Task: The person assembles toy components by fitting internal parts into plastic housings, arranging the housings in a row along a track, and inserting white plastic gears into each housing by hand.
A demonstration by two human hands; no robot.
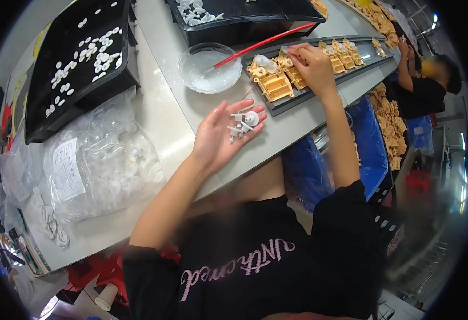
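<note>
My left hand (220,133) is palm up over the table edge, fingers spread, with several small white plastic parts (243,125) lying on it. Over a row of yellow plastic housings (273,85) on a dark grey rail (285,108), my right hand (313,66) pinches at one housing near the front. A white piece shows at its fingertips, partly hidden by the fingers. White round parts sit in the first housing and in those beyond my right hand. Left of the rail stands a clear bowl (186,74) of whitish grease with a red stick (263,47) across it.
Black bins of white parts (34,106) (255,31) stand at the left and back. A plastic bag of white parts (106,154) lies on the left. Blue-lined bins (370,141) and yellow parts (388,125) are at the right, near another person (423,88).
</note>
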